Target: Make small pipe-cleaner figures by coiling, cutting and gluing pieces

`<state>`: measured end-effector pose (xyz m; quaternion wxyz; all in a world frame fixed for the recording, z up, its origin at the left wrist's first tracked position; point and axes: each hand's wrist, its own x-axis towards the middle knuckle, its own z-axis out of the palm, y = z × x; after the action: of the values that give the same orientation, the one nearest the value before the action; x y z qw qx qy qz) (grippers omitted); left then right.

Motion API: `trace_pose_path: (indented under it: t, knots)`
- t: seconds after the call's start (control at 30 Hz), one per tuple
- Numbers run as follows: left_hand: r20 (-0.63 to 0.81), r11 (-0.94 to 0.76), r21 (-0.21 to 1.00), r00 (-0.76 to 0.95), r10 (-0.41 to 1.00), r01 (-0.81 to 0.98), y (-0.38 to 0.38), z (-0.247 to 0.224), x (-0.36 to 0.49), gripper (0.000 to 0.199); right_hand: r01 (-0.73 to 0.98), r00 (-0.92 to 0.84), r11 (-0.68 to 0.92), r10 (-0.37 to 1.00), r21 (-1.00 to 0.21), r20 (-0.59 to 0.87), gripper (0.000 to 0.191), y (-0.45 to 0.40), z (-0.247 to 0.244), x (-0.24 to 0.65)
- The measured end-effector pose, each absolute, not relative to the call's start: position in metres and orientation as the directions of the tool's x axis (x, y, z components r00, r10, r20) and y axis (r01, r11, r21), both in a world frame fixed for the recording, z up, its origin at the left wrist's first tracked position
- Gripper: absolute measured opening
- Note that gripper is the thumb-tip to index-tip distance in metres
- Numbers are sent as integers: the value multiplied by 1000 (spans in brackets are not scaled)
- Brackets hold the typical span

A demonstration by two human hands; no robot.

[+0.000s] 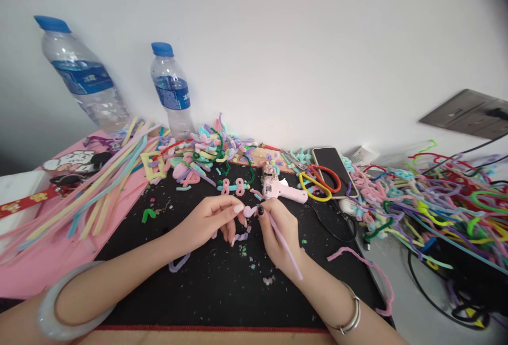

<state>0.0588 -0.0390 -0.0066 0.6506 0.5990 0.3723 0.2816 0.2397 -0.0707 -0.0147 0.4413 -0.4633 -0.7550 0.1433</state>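
Both hands are over the black mat [170, 297], nearly meeting at its far half. The left hand [212, 219] is closed at thumb and forefinger on the curled end of a lilac stem [286, 248]; its other fingers are loosely bent. The right hand [281, 231] pinches the same stem just beside the curl, the straight tail slanting down across the hand toward the wrist. The stem is held above the mat, between the hands.

Below the fingers lies a short lilac piece [241, 237], with scraps scattered about. Just beyond the hands are two pink figure-eights [239, 186] and a glue gun [283, 190] on its side. To the right of the gun, scissors [318, 179] lie partly over a phone [332, 160]. A tangled pile [397, 197] of stems occupies the right side; a straight bundle [103, 175] lies at left. Two bottles [172, 93] stand near the wall [278, 43].
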Motion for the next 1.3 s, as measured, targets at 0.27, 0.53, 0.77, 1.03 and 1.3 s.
trace_pose_path:
  t: [0.27, 0.53, 0.77, 1.03, 1.3]
  knots:
    - [-85, 58, 996, 564, 822, 65, -46, -10, 62, 30, 555, -260, 605, 778, -571, 572, 15, -70, -14, 237]
    - [-2, -36, 998, 572, 820, 55, -44, -10, 58, 31, 505, -275, 610, 784, -611, 556, 13, -72, -14, 238]
    - [-18, -41, 996, 648, 761, 75, -44, -9, 56, 30, 425, -275, 599, 800, -679, 534, 14, -73, -13, 238]
    - [-112, 44, 992, 667, 736, 119, -40, -9, 55, 31, 399, -278, 588, 809, -703, 519, 16, -72, -16, 239]
    - [-130, 79, 989, 466, 875, 126, -37, -13, 54, 48, 494, -131, 500, 852, -711, 507, 19, -71, -14, 242]
